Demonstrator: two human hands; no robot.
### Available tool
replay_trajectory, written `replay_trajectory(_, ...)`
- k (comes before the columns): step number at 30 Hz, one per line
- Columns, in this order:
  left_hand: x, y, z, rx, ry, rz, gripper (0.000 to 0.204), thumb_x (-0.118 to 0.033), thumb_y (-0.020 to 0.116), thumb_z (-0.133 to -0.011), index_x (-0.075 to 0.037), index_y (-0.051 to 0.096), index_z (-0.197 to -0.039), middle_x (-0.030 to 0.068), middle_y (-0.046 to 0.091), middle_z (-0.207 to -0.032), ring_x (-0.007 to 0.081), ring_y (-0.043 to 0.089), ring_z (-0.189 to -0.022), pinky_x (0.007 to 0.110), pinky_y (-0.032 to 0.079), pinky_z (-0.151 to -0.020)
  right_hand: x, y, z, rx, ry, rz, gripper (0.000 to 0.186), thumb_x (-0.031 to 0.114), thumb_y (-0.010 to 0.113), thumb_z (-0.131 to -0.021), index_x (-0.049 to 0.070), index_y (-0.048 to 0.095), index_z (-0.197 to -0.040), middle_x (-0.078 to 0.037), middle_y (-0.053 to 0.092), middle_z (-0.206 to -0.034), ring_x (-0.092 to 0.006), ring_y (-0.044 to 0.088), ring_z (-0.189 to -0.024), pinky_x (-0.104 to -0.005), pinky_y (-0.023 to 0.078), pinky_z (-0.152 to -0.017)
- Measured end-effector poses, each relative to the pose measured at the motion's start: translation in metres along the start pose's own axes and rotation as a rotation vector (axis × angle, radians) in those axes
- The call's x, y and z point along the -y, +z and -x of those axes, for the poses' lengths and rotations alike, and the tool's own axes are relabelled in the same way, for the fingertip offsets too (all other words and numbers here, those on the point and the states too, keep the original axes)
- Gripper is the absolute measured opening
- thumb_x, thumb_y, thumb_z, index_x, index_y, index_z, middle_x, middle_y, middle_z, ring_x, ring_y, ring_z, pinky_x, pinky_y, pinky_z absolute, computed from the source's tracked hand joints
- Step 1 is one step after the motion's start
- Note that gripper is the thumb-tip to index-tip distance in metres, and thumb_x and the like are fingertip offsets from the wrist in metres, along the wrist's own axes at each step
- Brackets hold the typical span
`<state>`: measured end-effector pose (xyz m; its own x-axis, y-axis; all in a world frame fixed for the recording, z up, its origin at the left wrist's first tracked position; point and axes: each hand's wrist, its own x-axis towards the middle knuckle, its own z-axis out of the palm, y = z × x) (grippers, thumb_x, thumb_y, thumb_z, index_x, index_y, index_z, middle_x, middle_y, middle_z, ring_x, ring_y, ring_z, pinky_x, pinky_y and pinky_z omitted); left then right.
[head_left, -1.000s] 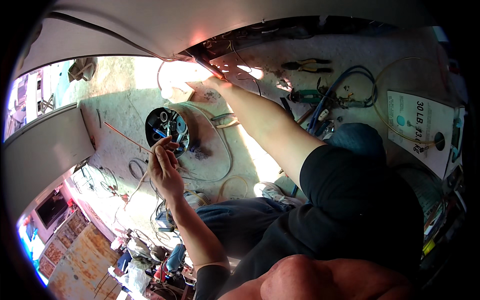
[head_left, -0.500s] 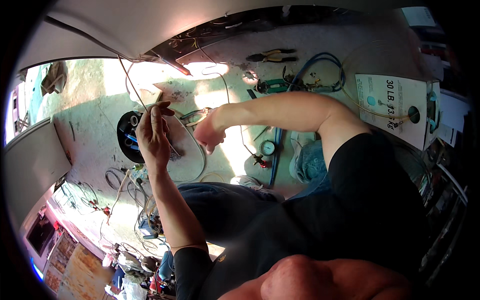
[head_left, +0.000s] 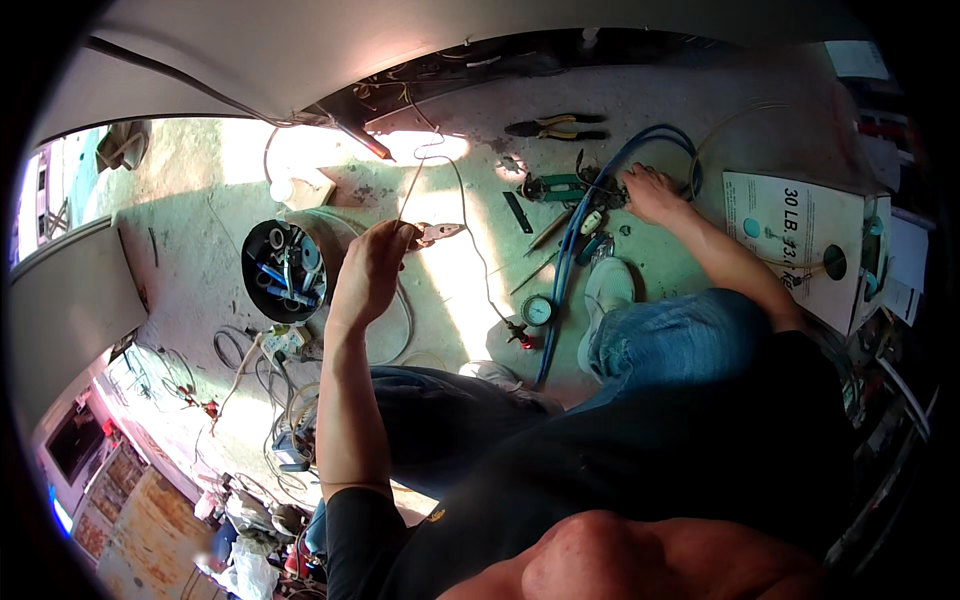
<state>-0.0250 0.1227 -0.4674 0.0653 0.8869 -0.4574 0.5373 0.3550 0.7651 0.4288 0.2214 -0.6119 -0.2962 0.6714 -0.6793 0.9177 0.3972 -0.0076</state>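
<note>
My left hand point(head_left: 368, 268) is closed around pliers point(head_left: 440, 233), whose jaws point right over the sunlit floor. From its fingertips a thin rod or tube point(head_left: 410, 185) runs up toward the appliance's underside; I cannot tell whether it joins the thin line point(head_left: 465, 190) beside it. Further right, my right hand point(head_left: 655, 195) reaches down with fingers apart at a cluster of small tools. By that hand lie a green-handled tool point(head_left: 552, 188) and blue hoses point(head_left: 572, 260). What its fingertips touch is hard to make out.
A dark bucket point(head_left: 318, 238) of fittings stands left of my left hand. Pliers with yellow-black handles point(head_left: 557, 128), a pressure gauge point(head_left: 537, 311) and a white carton point(head_left: 790, 235) are around. A pale appliance panel point(head_left: 230, 60) overhangs the far side; cables point(head_left: 235, 345) lie left.
My right hand has moved from beside my left hand to the tools at the right. My left hand has shifted right and lower, and now grips the pliers that were by my right hand.
</note>
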Motion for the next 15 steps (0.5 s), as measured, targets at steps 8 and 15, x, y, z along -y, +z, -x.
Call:
replay_trajectory(8,0.041,0.006,0.007,0.077,0.028,-0.285,0.035,-0.024,0.049,-0.105,0.005,0.065,-0.094,0.0176,0.066,-0.084,0.0312,0.067,-0.076,0.04,0.052,-0.073,-0.06,0.065,-0.01,-0.122,0.006,0.014,0.056,0.01,0.079,-0.08,0.004,0.058,-0.131,-0.017,0.055,-0.133,-0.0364,0.052,-0.129,-0.0464,0.047,-0.106)
replay_trajectory(15,0.041,0.01,-0.011,0.079,0.025,-0.254,0.036,-0.025,0.05,-0.104,0.005,0.065,-0.093,0.0189,0.067,-0.084,0.033,0.068,-0.077,0.042,0.052,-0.074,-0.076,0.079,0.006,-0.3,-0.015,-0.293,0.05,0.013,0.075,-0.085,0.002,0.057,-0.13,-0.021,0.052,-0.136,-0.0399,0.051,-0.128,-0.0504,0.044,-0.106)
